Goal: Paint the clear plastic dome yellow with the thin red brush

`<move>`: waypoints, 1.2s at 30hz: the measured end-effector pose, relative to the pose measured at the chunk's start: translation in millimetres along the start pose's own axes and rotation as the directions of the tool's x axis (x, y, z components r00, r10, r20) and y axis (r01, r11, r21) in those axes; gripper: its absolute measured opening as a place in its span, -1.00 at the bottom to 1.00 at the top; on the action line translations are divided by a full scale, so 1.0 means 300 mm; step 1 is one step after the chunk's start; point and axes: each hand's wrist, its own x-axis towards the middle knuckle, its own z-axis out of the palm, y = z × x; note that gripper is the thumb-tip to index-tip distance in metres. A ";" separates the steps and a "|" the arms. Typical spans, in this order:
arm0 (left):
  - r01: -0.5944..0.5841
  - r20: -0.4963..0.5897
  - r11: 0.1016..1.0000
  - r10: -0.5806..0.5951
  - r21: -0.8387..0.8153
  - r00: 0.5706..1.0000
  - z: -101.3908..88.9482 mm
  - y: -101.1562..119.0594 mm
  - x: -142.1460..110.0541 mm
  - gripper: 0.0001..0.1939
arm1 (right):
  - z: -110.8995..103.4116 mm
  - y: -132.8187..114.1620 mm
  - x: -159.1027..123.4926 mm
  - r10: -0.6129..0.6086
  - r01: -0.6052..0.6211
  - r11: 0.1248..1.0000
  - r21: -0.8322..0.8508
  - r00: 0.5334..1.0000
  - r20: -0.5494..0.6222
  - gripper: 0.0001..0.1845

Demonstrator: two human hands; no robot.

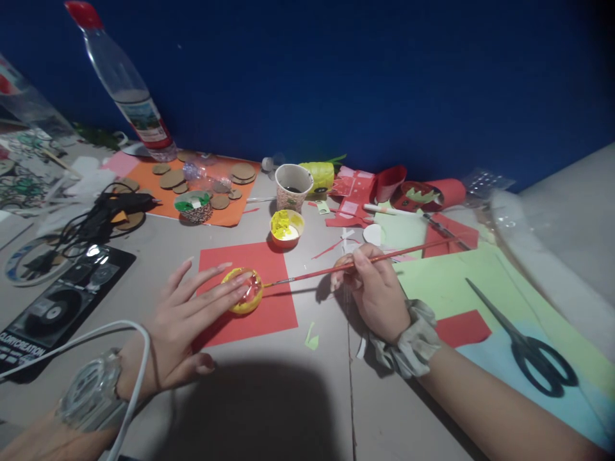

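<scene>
My left hand (185,320) lies flat with fingers stretched, its fingertips resting on a small round object painted yellow (244,291). That object sits on a red paper sheet (259,314). My right hand (375,291) pinches a long red paintbrush (384,259), whose tip reaches the yellow object's right side. A small cup of yellow paint (287,227) stands just beyond the red sheet. A paper cup with dark liquid (293,186) stands behind it.
Black scissors (528,349) lie on green and blue paper at right. A glue gun (120,205), cardboard discs on orange paper (202,186), a plastic bottle (125,83) and red paper scraps (355,192) crowd the back. A white cable (139,358) crosses my left wrist.
</scene>
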 end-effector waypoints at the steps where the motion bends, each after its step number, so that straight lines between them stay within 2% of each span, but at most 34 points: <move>1: -0.001 0.004 1.000 0.001 0.002 1.000 0.000 0.000 -0.001 -0.22 | 0.000 0.001 0.000 -0.004 0.004 1.000 0.010 1.000 0.002 -0.67; 11: 0.002 0.010 1.000 -0.002 0.010 1.000 0.002 0.001 -0.002 -0.22 | 0.001 -0.001 -0.004 0.011 -0.014 0.999 0.031 0.997 0.074 -0.68; 15: 0.002 0.015 1.000 -0.002 0.006 1.000 0.003 -0.003 -0.006 -0.21 | 0.002 0.000 -0.004 0.000 -0.002 0.999 0.043 0.999 0.042 -0.70; 19: 0.006 0.005 1.000 -0.006 0.012 1.000 0.002 -0.001 -0.005 -0.22 | -0.001 0.004 -0.005 0.030 -0.032 0.999 0.025 0.997 0.068 -0.68; 23: 0.003 -0.001 1.000 -0.003 0.015 1.000 0.005 0.000 -0.005 -0.22 | -0.007 0.006 -0.003 -0.035 0.035 0.999 0.018 0.999 -0.009 -0.67; 26: 0.005 0.000 1.000 -0.005 0.011 1.000 0.006 -0.002 -0.007 -0.22 | -0.008 0.006 0.000 -0.006 0.006 1.000 0.000 1.000 0.023 -0.67; 30: 0.008 0.014 1.000 -0.008 -0.007 1.000 0.006 -0.005 -0.011 -0.22 | -0.004 0.005 0.002 -0.034 0.034 0.999 -0.005 0.999 -0.009 -0.68; 33: 0.002 0.010 1.000 -0.002 0.000 1.000 0.006 -0.006 -0.010 -0.22 | -0.002 0.001 0.001 -0.016 0.016 1.000 -0.002 1.000 0.023 -0.67; 36: -0.003 -0.001 1.000 0.003 -0.006 1.000 0.007 -0.006 -0.008 -0.23 | -0.002 -0.001 0.001 -0.023 0.023 1.000 0.002 1.000 0.006 -0.68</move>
